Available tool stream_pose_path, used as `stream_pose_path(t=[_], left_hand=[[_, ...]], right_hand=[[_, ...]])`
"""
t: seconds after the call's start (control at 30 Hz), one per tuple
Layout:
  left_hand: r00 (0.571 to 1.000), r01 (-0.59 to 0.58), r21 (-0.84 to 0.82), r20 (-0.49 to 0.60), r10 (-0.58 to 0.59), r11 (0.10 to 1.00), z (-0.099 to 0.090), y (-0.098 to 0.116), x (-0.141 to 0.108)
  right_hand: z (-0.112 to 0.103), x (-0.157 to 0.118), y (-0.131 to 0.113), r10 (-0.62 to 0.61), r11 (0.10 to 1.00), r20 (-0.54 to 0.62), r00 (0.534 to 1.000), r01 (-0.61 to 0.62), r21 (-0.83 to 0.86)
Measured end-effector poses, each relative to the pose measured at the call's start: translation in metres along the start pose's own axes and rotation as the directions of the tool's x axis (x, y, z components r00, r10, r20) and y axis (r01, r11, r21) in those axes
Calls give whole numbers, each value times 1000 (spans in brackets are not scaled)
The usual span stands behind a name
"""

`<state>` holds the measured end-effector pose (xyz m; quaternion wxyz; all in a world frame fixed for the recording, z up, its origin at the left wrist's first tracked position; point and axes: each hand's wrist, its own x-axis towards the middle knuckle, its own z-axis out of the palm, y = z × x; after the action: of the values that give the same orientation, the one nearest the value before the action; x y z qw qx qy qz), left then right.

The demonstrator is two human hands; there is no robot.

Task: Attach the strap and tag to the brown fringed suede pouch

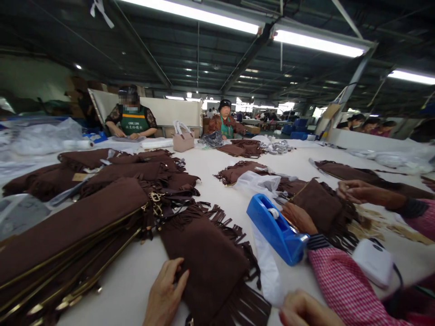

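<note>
A brown fringed bag (212, 267) lies flat on the white table (112, 290) in front of me. My left hand (166, 287) rests at the bag's left edge, its thumb and fingers apart and nothing between them. At the bottom edge, right of the bag's fringe, is my right hand (306, 310), blurred and partly cut off; its fingers are curled, and what they hold, if anything, cannot be made out. A blue tape dispenser (277, 231) stands right of the bag, with a white strip (268, 267) beside it.
Stacked brown bags with gold zips (78, 217) fill the left. At the right, a co-worker's two hands in checked pink sleeves (346, 280) are by another brown bag (316, 203). A white device (374, 262) lies near that sleeve. Two people stand across the table.
</note>
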<state>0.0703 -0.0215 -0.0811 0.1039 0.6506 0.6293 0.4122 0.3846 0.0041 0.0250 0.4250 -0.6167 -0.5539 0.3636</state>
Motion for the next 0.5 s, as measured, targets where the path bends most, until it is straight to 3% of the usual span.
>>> stream_pose_path(t=[0.07, 0.1, 0.17, 0.23, 0.4, 0.5], left_hand=[[1000, 6, 2, -5, -6, 1000, -1, 0, 0], [1000, 6, 2, 2, -6, 1000, -1, 0, -1], [1000, 11, 2, 22, -11, 1000, -1, -1, -1], [999, 11, 4, 35, -12, 1000, -1, -2, -1], [1000, 9, -2, 12, -9, 1000, 0, -1, 0], [1000, 10, -14, -11, -11, 1000, -1, 0, 0]], right_hand=[[16, -37, 27, -29, 997, -26, 999, 27, -71], [21, -47, 41, -107, 978, -72, 992, 92, -189], [27, -52, 67, -197, 918, -72, 978, 158, -363], [27, -44, 84, -210, 869, -25, 977, 175, -462], [22, -28, 85, -77, 875, -48, 996, 45, -482], [22, -31, 84, -59, 892, -25, 998, 42, -451]])
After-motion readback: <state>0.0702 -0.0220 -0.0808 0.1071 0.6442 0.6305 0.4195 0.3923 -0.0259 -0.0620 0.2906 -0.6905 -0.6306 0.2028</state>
